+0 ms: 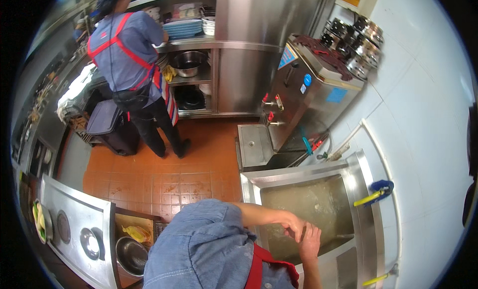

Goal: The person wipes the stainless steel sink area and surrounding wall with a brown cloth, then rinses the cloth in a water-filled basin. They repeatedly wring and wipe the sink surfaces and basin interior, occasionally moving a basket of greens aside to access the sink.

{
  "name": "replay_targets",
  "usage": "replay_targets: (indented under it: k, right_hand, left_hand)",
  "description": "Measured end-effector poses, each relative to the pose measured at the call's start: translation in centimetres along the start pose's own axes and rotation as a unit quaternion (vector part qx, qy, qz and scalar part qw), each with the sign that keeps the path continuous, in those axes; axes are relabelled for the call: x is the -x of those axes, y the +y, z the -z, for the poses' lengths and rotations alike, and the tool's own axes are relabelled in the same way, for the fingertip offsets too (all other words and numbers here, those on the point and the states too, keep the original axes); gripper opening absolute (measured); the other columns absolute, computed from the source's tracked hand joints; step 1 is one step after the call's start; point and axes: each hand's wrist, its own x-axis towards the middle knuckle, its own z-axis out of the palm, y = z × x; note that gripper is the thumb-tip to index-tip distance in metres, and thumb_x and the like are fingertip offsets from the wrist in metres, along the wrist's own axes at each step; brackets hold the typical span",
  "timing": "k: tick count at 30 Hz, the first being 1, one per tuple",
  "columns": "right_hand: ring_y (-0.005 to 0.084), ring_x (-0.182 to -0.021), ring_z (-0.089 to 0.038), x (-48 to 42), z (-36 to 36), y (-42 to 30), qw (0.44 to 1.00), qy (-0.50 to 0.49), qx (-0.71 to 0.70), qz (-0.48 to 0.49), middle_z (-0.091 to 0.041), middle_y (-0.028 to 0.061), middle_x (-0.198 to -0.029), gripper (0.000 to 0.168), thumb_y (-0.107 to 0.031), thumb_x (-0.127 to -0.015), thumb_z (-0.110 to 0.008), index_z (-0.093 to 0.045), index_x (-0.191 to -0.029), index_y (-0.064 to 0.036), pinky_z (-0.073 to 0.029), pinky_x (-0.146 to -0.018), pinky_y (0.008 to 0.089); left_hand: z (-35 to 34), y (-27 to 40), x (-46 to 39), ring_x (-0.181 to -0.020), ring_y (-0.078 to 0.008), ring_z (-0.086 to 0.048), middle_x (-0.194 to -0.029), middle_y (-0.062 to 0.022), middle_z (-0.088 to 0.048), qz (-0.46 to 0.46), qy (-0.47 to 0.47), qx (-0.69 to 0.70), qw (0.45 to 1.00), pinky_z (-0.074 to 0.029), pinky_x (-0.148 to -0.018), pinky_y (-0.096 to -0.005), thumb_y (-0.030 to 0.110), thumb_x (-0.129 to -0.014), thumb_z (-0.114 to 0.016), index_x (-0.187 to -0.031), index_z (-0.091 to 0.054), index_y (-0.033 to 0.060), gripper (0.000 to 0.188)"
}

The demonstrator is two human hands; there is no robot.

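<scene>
My left hand (294, 226) reaches over a metal sink (358, 199) filled with cloudy water (313, 203), its fingers bent downward. My right hand (310, 241) comes from the lower edge of the view and meets it, the fingers of both hands touching or overlapping. The hands are above the sink's near side, wet-looking. Between them no object can be made out; the fingertips are partly hidden. Yellow-handled valves (368, 199) sit on a white wall pipe beyond the sink.
A steel water boiler (295, 102) with red-handled taps stands beside the sink, pots (368, 46) stacked on top. Another person (129, 54) in an apron stands at steel shelves (190, 42) holding plates. Behind me are a steel counter (74, 222), a bin (112, 128) and an orange tiled floor (160, 184).
</scene>
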Motion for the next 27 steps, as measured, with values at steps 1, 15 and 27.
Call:
replay_targets:
  k: [1, 15, 27]
  right_hand:
    - [0.0378, -0.112, -0.052, -0.1, -0.3, 0.4, 0.999, -0.03, -0.007, -0.008, -0.052, 0.0197, -0.124, 0.053, -0.006, -0.079, -0.062, -0.046, -0.129, -0.003, -0.049, -0.087, 0.0436]
    - [0.0108, -0.046, -0.042, -0.7, -2.8, -1.3, 0.683, -0.059, -0.637, -0.353, -0.046, -0.0001, -0.061, 0.018, 0.004, -0.073, -0.056, -0.051, -0.087, -0.007, -0.031, -0.04, 0.027]
    - [0.0284, -0.086, -0.054, 0.0, -3.6, -2.0, 0.903, 0.005, -0.376, -0.209, -0.052, 0.0165, -0.106, 0.056, 0.004, -0.073, -0.06, -0.042, -0.126, 0.001, -0.046, -0.066, 0.0376]
  left_hand:
    - [-0.2, -0.1, -0.4, -0.051, -0.0208, -0.053, -0.06, -0.0091, -0.056, -0.032, 0.027, -0.077, 0.996, -0.043, -0.047, -0.0382, 0.008, -0.068, -0.071, -0.074, -0.059, 0.0047, 0.014]
    - [0.1, -3.4, -2.6, -0.065, -0.0337, -0.063, -0.068, -0.0164, -0.059, -0.277, 0.264, -0.627, 0.678, -0.049, -0.05, -0.044, 0.018, -0.08, -0.056, -0.086, -0.053, 0.0046, 0.015]
    - [0.4, -7.7, -3.3, -0.075, -0.0331, -0.061, -0.078, -0.0106, -0.059, -0.245, 0.309, -0.5, 0.771, -0.049, -0.059, -0.0411, 0.015, -0.072, -0.065, -0.086, -0.056, 0.0078, 0.018]
